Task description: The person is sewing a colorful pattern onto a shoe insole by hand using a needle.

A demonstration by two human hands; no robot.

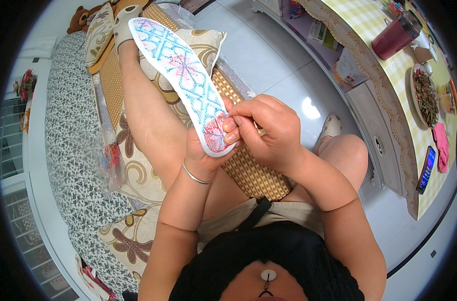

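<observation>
A white insole (181,67) is covered with blue lattice stitching and pink-red motifs, the densest red patch at its heel. My left hand (195,148) grips that heel end from beneath, its fingertips curling over the right edge. The toe end points away to the upper left. My right hand (271,128) is closed in a pinch at the insole's right edge, touching the left fingertips. Whatever is between those pinched fingers is hidden or too small to make out.
I sit on a sofa with patterned cushions (138,173) and a woven mat (258,175). A plastic bag of colored thread (111,156) lies at left. On the right, a checked-cloth table (389,83) bears a dark red tumbler (396,36), a plate of food (424,95) and a phone (426,170).
</observation>
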